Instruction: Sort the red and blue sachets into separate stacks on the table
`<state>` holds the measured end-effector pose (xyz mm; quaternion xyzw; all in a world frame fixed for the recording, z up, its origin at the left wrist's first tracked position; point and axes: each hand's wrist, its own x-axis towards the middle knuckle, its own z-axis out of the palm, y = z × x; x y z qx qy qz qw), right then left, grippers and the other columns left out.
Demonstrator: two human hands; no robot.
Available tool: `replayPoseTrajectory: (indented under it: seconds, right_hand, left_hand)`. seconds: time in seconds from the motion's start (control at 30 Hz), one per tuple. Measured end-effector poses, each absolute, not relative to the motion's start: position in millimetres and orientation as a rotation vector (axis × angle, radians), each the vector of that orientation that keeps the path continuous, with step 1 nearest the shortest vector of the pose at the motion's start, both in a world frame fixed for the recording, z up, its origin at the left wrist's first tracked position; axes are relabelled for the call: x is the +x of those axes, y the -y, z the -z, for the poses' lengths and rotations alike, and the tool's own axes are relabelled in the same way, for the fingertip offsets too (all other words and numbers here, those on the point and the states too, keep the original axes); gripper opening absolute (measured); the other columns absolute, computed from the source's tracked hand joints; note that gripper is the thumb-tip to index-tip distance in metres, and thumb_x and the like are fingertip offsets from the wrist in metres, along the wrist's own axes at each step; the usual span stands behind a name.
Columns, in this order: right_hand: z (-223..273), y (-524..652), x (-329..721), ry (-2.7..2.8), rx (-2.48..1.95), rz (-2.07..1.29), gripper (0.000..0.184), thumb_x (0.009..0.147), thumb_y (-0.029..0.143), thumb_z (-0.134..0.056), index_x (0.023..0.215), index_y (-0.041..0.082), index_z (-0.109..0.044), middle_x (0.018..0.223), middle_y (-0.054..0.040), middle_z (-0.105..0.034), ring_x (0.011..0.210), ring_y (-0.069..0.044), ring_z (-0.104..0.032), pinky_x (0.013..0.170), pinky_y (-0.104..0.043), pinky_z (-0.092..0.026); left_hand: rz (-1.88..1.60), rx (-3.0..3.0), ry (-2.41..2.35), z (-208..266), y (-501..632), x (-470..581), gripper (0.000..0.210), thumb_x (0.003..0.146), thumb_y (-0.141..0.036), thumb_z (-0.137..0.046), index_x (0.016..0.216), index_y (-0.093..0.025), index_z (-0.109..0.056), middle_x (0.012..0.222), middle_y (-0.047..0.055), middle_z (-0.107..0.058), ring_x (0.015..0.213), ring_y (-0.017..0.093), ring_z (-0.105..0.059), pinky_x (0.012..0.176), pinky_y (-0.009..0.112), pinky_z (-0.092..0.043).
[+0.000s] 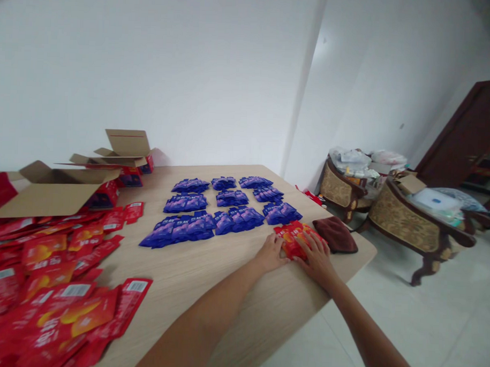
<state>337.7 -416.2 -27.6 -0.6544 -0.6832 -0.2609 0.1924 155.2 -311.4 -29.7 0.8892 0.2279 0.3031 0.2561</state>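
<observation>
At the right part of the table, a row of overlapping red packets [293,234] lies between my two hands. My left hand [272,253] grips their left end, its fingers curled at the edge. Over the right end, my right hand [316,257] has its fingers across the top and its thumb at the near side. Just behind are several rows of purple packets [238,219], laid out in overlapping groups. A folded brown cloth [335,234] rests right beside my right hand.
Loose red packets [49,251] are heaped on the left of the wooden table [177,280]. Behind them stand opened cardboard boxes [60,190] with raised flaps. To the right, beyond the table edge, are patterned armchairs [400,223] loaded with bags and boxes. A white wall rises behind.
</observation>
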Motion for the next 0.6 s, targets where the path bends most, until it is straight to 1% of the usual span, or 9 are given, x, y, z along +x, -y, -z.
replayPoseTrajectory:
  seconds: [0.13, 0.23, 0.3, 0.43, 0.53, 0.6]
  right_hand:
    - [26, 412, 326, 1.900, -1.794, 0.758, 0.057, 0.083, 0.051, -0.051, 0.132, 0.023, -0.046, 0.140, -0.0134, -0.044, 0.132, -0.032, -0.033, 0.106, -0.051, -0.022]
    - [18, 407, 304, 1.862, -1.721, 0.756, 0.054, 0.085, 0.047, -0.049, 0.133, 0.021, -0.045, 0.139, -0.0143, -0.045, 0.131, -0.032, -0.034, 0.106, -0.052, -0.022]
    - [10, 401, 281, 1.851, -1.644, 0.724, 0.050, 0.087, 0.043, -0.047, 0.133, 0.022, -0.045, 0.139, -0.0138, -0.045, 0.131, -0.032, -0.035, 0.106, -0.052, -0.023]
    - [-10, 394, 219, 1.902, -1.470, 0.584, 0.046, 0.089, 0.038, -0.044, 0.132, 0.023, -0.045, 0.136, -0.0126, -0.048, 0.129, -0.031, -0.038, 0.105, -0.051, -0.028]
    - [-21, 396, 162, 2.003, -1.351, 0.375, 0.043, 0.090, 0.035, -0.043, 0.131, 0.024, -0.045, 0.135, -0.0119, -0.048, 0.127, -0.029, -0.041, 0.103, -0.048, -0.033]
    - [-23, 401, 121, 2.106, -1.262, 0.179, 0.041, 0.091, 0.031, -0.041, 0.131, 0.023, -0.045, 0.134, -0.0115, -0.049, 0.125, -0.026, -0.043, 0.103, -0.044, -0.036]
  left_hand:
    - [-0.794, 2.420, -0.605, 28, 313, 147, 0.070, 0.062, -0.037, -0.076, 0.122, -0.015, -0.047, 0.124, 0.016, -0.044, 0.120, 0.031, -0.040, 0.103, 0.047, -0.035]
    - [-0.767, 2.436, -0.586, 26, 320, 134, 0.075, 0.062, -0.033, -0.075, 0.126, -0.011, -0.043, 0.123, 0.018, -0.045, 0.118, 0.031, -0.043, 0.102, 0.044, -0.038]
    - [-0.756, 2.446, -0.588, 21, 326, 116, 0.069, 0.064, -0.029, -0.073, 0.124, -0.011, -0.045, 0.120, 0.016, -0.048, 0.114, 0.029, -0.047, 0.100, 0.042, -0.040]
    - [-0.822, 2.422, -0.694, -2, 336, 47, 0.048, 0.073, -0.025, -0.063, 0.118, -0.016, -0.051, 0.116, 0.012, -0.053, 0.109, 0.025, -0.052, 0.098, 0.039, -0.042]
    - [-0.977, 2.383, -0.911, -28, 331, -39, 0.038, 0.079, -0.021, -0.055, 0.117, -0.021, -0.051, 0.117, 0.008, -0.056, 0.111, 0.022, -0.052, 0.100, 0.038, -0.040]
    - [-1.020, 2.383, -1.159, -47, 322, -107, 0.036, 0.082, -0.022, -0.052, 0.118, -0.019, -0.051, 0.119, 0.008, -0.056, 0.113, 0.020, -0.052, 0.100, 0.036, -0.039]
